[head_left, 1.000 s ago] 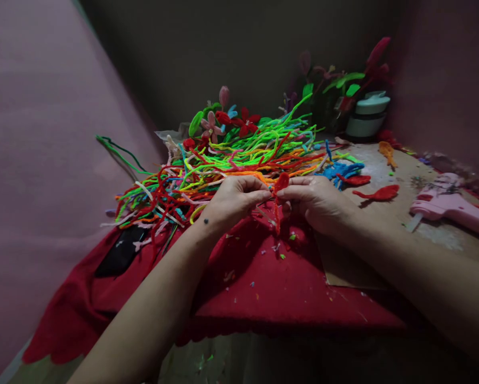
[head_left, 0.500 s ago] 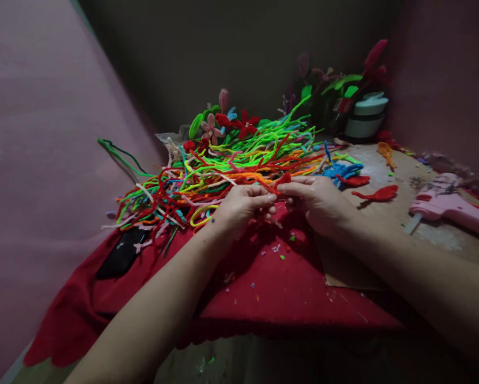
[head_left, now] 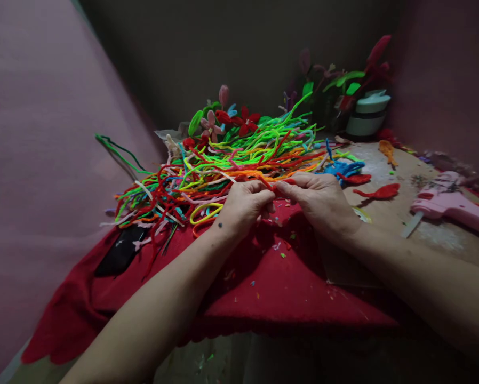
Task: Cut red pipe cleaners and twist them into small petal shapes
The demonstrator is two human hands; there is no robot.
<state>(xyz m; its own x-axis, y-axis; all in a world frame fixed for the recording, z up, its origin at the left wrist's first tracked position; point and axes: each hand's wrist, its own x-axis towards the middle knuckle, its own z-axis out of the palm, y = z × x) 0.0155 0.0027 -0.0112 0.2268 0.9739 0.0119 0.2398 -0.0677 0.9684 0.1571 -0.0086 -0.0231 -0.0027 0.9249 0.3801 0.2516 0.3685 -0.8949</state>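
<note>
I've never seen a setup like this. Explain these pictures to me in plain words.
There is no machine here, just a person's two bare hands. The camera sits on the person's head and looks forward and down, so the forearms come in from the bottom and the right.

The left hand and right hand pinch a red fuzzy piece between them; the fingers hide most of it.

A red cloth covers the surface. Beyond the hands lies a heap of colourful fuzzy stems, with fuzzy flowers behind. At left is a black, phone-like slab. At right, a tan board carries a red petal-shaped piece and what looks like a pink glue gun.
</note>
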